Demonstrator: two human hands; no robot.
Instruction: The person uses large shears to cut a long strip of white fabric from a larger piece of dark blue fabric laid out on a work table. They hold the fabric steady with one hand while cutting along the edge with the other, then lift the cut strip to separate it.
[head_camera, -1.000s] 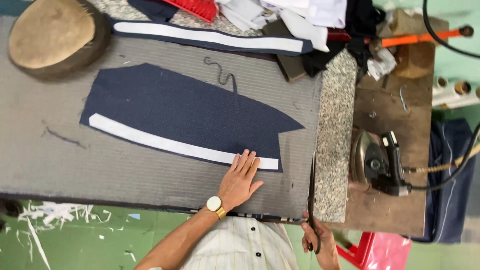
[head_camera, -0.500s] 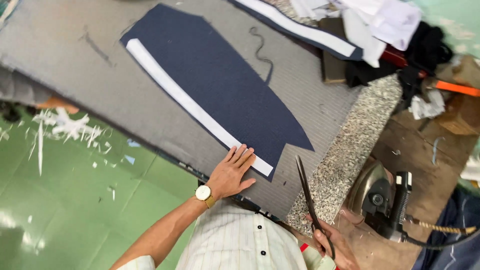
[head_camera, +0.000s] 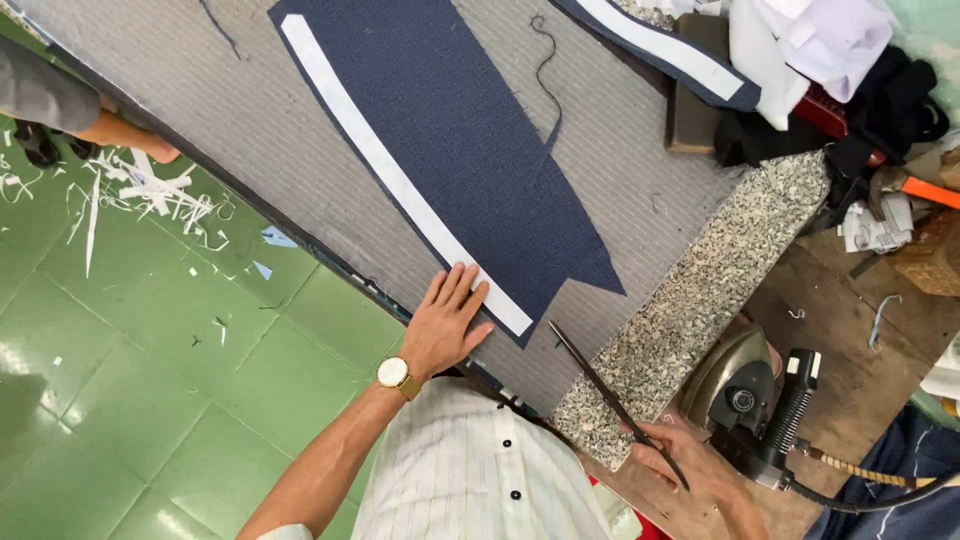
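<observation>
Scissors (head_camera: 615, 405), long and dark-bladed, sit in the person's right hand (head_camera: 690, 465) at the lower right of the frame, fingers curled around the handles, blades closed or nearly so and tips aimed toward the centre. The left hand (head_camera: 450, 325), wearing a gold wristwatch (head_camera: 395, 374), lies flat with fingers spread, gripping nothing, pressing the near end of a navy blue cut fabric panel (head_camera: 470, 150) where a white interfacing strip (head_camera: 390, 175) runs along its edge. The panel stretches from centre to top across a grey ribbed pressing table (head_camera: 200, 120). Just right of the scissors, a speckled granite slab (head_camera: 700, 310) borders the table, and a metal steam iron (head_camera: 745, 390) rests beside the right hand. White paper scraps (head_camera: 140, 190) litter the green tiled floor (head_camera: 150, 400) at left.
</observation>
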